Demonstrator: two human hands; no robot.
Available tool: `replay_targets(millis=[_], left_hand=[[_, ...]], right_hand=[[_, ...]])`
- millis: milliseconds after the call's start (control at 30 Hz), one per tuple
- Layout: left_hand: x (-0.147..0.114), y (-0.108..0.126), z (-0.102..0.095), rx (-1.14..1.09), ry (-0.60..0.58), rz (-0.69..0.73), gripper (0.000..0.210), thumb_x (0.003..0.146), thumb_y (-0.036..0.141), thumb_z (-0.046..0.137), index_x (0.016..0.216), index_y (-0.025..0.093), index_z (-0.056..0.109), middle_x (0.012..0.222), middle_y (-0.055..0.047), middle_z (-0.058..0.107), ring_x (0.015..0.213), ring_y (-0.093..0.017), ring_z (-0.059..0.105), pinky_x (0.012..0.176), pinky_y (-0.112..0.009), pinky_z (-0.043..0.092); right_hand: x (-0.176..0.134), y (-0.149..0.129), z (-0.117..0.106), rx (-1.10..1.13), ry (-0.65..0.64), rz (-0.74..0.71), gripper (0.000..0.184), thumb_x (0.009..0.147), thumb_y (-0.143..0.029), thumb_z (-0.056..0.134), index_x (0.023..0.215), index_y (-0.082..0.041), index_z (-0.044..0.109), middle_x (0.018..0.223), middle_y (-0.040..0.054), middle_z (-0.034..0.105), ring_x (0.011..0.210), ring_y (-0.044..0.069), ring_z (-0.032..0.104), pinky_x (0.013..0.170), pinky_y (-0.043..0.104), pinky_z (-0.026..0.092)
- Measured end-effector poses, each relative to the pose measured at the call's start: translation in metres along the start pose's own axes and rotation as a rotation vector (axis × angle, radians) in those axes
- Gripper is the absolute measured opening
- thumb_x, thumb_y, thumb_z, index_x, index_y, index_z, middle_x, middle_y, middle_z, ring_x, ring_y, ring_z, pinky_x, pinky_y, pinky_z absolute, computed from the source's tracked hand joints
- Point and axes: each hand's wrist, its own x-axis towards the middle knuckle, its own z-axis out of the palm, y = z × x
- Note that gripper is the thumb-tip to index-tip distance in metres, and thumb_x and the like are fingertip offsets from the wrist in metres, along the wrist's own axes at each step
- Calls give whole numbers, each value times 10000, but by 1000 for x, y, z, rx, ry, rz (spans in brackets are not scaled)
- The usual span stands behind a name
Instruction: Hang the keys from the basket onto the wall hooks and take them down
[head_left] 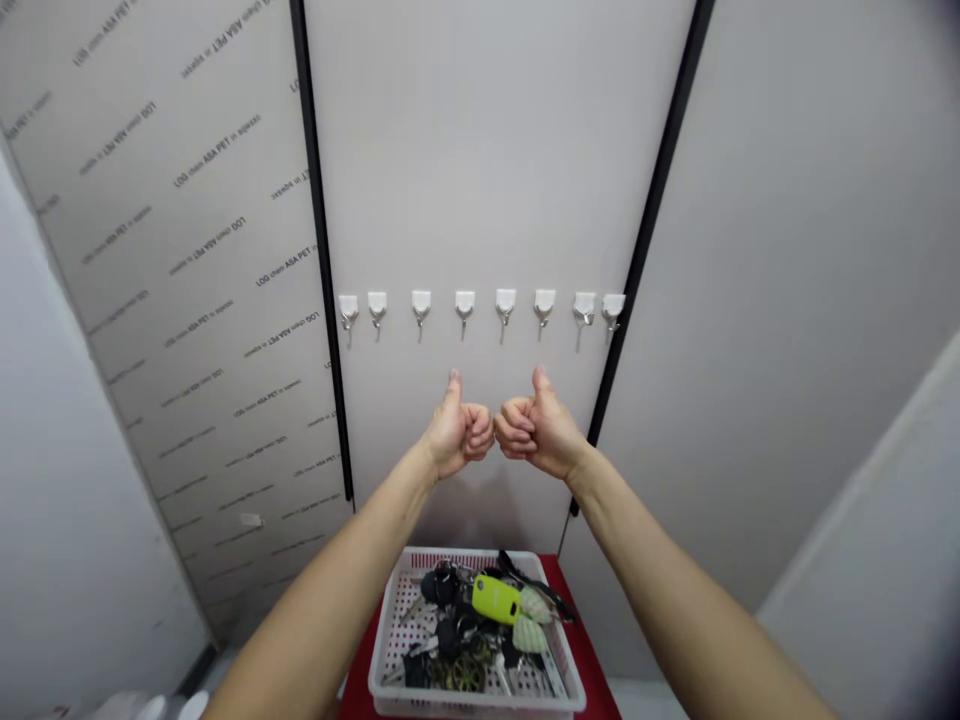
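Note:
My left hand (460,430) and my right hand (537,428) are held up in front of a white panel, knuckles close together. Each is curled into a fist with the thumb pointing up, and nothing shows in either. Just above them, a row of several white wall hooks (465,304) with metal prongs is fixed to the panel, and the hooks carry nothing. Below my hands sits a white plastic basket (397,570) with a lime-green key fob (496,599), a pale green striped bow-like piece (529,634) and a jumble of keys (459,668).
The basket stands on a red surface (592,680). Black vertical strips (319,200) edge the panel on both sides. A printed panel (202,260) is at the left, and a plain grey one (795,280) at the right. White round objects (154,707) show at the bottom left.

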Motion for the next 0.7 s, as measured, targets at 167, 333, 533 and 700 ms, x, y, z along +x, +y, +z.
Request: replay_targets(millis=[167, 333, 533, 700], left_hand=[[-8, -10, -2, 56, 21, -50, 592, 578, 660, -7, 365, 167, 241, 288, 45, 206, 267, -27, 189, 325, -172, 137], [-12, -17, -7, 88, 65, -96, 597, 573, 665, -4, 369, 168, 257, 306, 44, 214, 282, -29, 217, 343, -170, 164], [-35, -89, -37, 244, 280, -248, 593, 615, 626, 51, 429, 156, 360, 353, 31, 356, 320, -50, 324, 368, -183, 235], [-65, -156, -67, 848, 504, -210, 336, 689, 378, 305, 606, 128, 515, 574, -20, 523, 560, -106, 473, 542, -225, 345]], right_hand=[[-8, 8, 3, -61, 36, 63, 570, 603, -644, -36, 371, -172, 184, 314, -61, 202, 279, 32, 147, 315, 177, 166], [-3, 18, 3, -178, 85, 92, 570, 595, -651, -32, 372, -180, 197, 306, -60, 215, 275, 33, 168, 318, 181, 195], [-4, 103, -1, -590, 186, 151, 621, 636, -620, -3, 390, -161, 336, 316, -40, 311, 296, 44, 275, 361, 187, 264], [-22, 169, -1, -1411, 109, 309, 356, 666, -439, 375, 602, -147, 570, 577, 72, 575, 557, 135, 510, 509, 226, 333]])
